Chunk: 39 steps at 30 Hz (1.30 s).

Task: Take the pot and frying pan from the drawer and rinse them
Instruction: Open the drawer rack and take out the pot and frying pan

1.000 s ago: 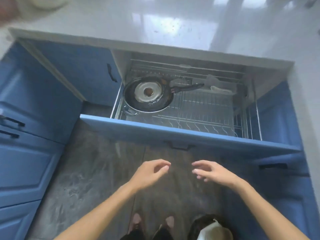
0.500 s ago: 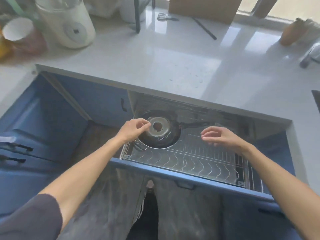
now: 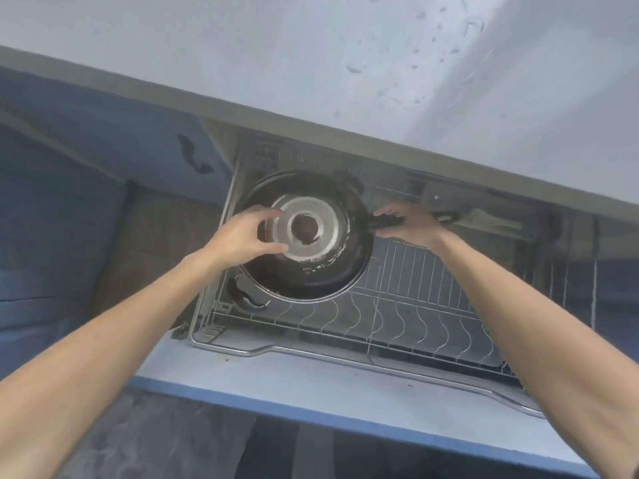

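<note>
Under the wet counter (image 3: pixel 345 57), the open blue drawer (image 3: pixel 311 385) carries a wire rack (image 3: pixel 397 316) with the upturned frying pan (image 3: pixel 311 271) at its left end. The left hand (image 3: pixel 238 240) spreads half-open over the pan's rim, and the right hand (image 3: pixel 411 224) is closed around its black handle (image 3: pixel 387 221).

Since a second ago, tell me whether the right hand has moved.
Yes. The right hand went from outside the drawer front into the drawer, onto the frying pan's handle.

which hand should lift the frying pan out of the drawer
Right. The right hand is already closed around the frying pan handle, the natural lifting point. The left hand only rests open on the upturned pan's rim, good for steadying.
</note>
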### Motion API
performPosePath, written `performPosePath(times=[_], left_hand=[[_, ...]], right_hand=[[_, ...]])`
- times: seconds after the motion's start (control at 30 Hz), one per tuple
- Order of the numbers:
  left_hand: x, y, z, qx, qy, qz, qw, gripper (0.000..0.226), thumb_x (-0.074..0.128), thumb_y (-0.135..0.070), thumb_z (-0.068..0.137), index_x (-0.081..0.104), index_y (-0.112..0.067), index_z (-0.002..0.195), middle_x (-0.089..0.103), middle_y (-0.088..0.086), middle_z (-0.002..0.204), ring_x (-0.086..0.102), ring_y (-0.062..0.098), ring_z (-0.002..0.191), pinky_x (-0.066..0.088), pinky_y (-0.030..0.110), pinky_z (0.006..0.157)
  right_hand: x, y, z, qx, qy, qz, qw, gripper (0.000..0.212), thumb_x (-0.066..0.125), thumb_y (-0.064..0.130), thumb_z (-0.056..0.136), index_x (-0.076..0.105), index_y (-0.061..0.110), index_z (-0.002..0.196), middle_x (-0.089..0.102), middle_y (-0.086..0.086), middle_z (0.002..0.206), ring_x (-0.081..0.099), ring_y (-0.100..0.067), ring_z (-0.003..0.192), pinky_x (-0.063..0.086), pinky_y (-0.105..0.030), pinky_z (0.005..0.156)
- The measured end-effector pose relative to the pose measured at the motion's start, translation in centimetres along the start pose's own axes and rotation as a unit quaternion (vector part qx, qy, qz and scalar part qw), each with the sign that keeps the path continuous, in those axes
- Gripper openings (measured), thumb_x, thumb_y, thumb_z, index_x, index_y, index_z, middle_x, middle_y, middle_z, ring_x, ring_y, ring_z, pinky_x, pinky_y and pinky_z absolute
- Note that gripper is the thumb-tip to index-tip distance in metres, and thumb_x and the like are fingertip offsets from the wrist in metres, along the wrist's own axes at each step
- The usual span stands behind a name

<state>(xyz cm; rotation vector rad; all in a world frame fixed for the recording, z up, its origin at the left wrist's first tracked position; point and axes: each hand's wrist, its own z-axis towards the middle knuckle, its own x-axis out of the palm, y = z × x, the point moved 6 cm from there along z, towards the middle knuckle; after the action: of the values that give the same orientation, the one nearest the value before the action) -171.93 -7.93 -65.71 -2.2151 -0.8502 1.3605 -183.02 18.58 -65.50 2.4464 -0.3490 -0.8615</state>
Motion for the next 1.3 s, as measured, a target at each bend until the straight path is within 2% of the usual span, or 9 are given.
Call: performPosePath(times=[0.1,0.23,0.33,0.5,0.67,0.93,1.07,1.2,1.3], left_hand=[[1.6,1.3,1.1,0.013,0.019,0.028,0.999,0.071,0.075,-0.046,0.07,0.046,-0.028,0.133,0.044,0.0,0.141,0.041,0.018,0.131,0.034,0.037,0.109],[2.5,2.1,1.1,-0.004,-0.009,0.054,0.998,0.076,0.079,-0.04,0.068,0.045,-0.023,0.134,0.035,-0.001,0.145,0.04,0.018,0.131,0.035,0.033,0.105],[2.3,2.1,0.7,-0.018,-0.021,0.047,0.999,0.078,0.079,-0.041,0.067,0.045,-0.024,0.135,0.031,-0.003,0.148,0.04,0.017,0.132,0.038,0.036,0.104],[2.7,3.1,0.9,-0.078,0.033,0.051,0.995,0.093,0.079,-0.043,0.067,0.027,-0.034,0.144,0.014,0.004,0.157,0.026,0.022,0.142,0.033,0.043,0.111],[2.4,2.5,1.8,-0.079,0.051,0.031,0.995,0.097,0.08,-0.043,0.066,0.025,-0.037,0.144,0.017,0.003,0.158,0.02,0.019,0.144,0.024,0.039,0.113],[-1.6,-2.1,-1.4,-0.016,0.08,-0.027,0.996,0.084,0.068,-0.065,0.052,0.03,-0.062,0.126,0.032,-0.018,0.147,0.027,-0.005,0.131,0.023,0.028,0.112],[-2.9,-4.5,-5.0,0.015,0.13,0.016,0.991,0.097,0.069,-0.074,0.049,0.026,-0.061,0.134,0.021,-0.021,0.152,0.018,-0.005,0.138,0.022,0.031,0.111],[-3.9,-6.8,-8.1,0.079,0.137,0.037,0.987,0.1,0.074,-0.073,0.047,0.026,-0.06,0.134,0.014,-0.033,0.15,0.017,-0.011,0.138,0.025,0.03,0.108],[-5.4,-9.0,-9.9,0.137,0.115,0.028,0.983,0.105,0.079,-0.068,0.047,0.03,-0.053,0.138,0.017,-0.025,0.153,0.02,-0.001,0.142,0.027,0.031,0.111]], right_hand=[[0.8,-0.9,2.6,-0.027,-0.005,-0.061,0.998,0.036,0.075,0.021,0.072,0.059,0.03,0.103,0.059,0.009,0.119,0.048,-0.015,0.116,0.029,-0.044,0.109],[1.3,-1.3,3.1,-0.041,0.019,-0.071,0.996,0.039,0.076,0.024,0.072,0.052,0.035,0.101,0.058,0.014,0.105,0.053,-0.013,0.102,0.036,-0.031,0.089],[1.3,-1.1,2.5,-0.05,0.026,-0.098,0.994,0.043,0.078,0.031,0.07,0.051,0.036,0.102,0.063,0.014,0.102,0.058,-0.014,0.096,0.039,-0.034,0.091],[1.3,-1.8,1.0,-0.064,-0.004,-0.053,0.996,0.039,0.08,0.029,0.065,0.056,0.034,0.096,0.07,0.01,0.091,0.061,-0.002,0.083,0.046,-0.023,0.079],[1.4,-3.4,-0.6,-0.047,-0.024,0.006,0.999,0.032,0.08,0.03,0.066,0.058,0.032,0.09,0.068,0.016,0.088,0.061,0.0,0.083,0.046,-0.022,0.071],[0.4,-5.0,-5.9,-0.062,-0.021,0.105,0.992,0.035,0.083,0.025,0.063,0.057,0.029,0.086,0.071,0.012,0.079,0.066,-0.002,0.076,0.048,-0.023,0.073],[-0.1,-5.3,-10.4,-0.071,-0.004,0.148,0.987,0.038,0.085,0.026,0.059,0.058,0.033,0.084,0.072,0.007,0.091,0.069,-0.012,0.087,0.051,-0.029,0.084],[-1.1,-4.5,-14.9,-0.083,-0.005,0.144,0.986,0.035,0.085,0.02,0.059,0.058,0.03,0.08,0.066,0.016,0.075,0.061,0.0,0.068,0.045,-0.014,0.069],[-3.2,-2.9,-17.8,-0.096,-0.02,0.143,0.985,0.034,0.084,0.032,0.057,0.06,0.03,0.081,0.068,0.01,0.076,0.063,-0.006,0.068,0.05,-0.021,0.071]])
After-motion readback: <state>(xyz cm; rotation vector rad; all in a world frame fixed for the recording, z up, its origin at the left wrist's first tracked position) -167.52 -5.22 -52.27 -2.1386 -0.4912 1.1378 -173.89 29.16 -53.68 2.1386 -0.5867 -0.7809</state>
